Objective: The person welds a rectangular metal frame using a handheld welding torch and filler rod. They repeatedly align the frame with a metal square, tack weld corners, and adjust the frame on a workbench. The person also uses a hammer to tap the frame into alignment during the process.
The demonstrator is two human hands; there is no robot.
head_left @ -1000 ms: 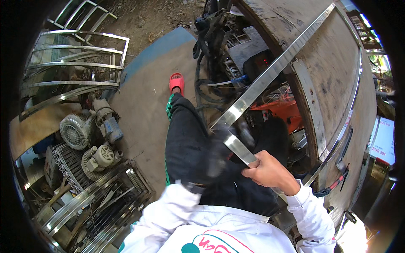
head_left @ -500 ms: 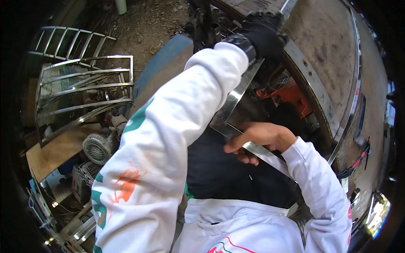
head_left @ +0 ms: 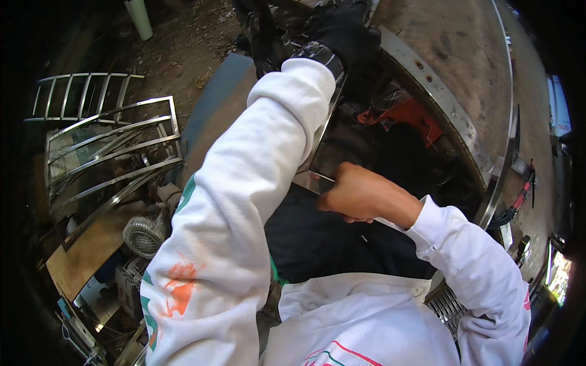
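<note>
My left hand (head_left: 345, 33), in a black glove with a dark watch at the wrist, reaches far out at the top. It is closed around the long arm of a shiny L-shaped metal bar (head_left: 311, 180). Part of that bar is hidden behind my white left sleeve. Close to my lap, my bare right hand (head_left: 372, 196) is closed over the bar's shorter arm near the corner, covering most of it. The bar lies over my black-clothed legs (head_left: 317, 238).
A worn metal-edged worktable (head_left: 448, 61) stands at the right, with an orange object (head_left: 409, 116) beneath. Red-and-black pliers-like tool (head_left: 522, 195) lies on it. Welded metal frames (head_left: 116, 152), a round ribbed motor (head_left: 143, 236) and a wooden board (head_left: 85, 259) crowd the left.
The bar's near corner has turned so its wide bright face shows less. My right hand has rolled over it, knuckles now up. My left hand appears farther up and left as the view shifted.
</note>
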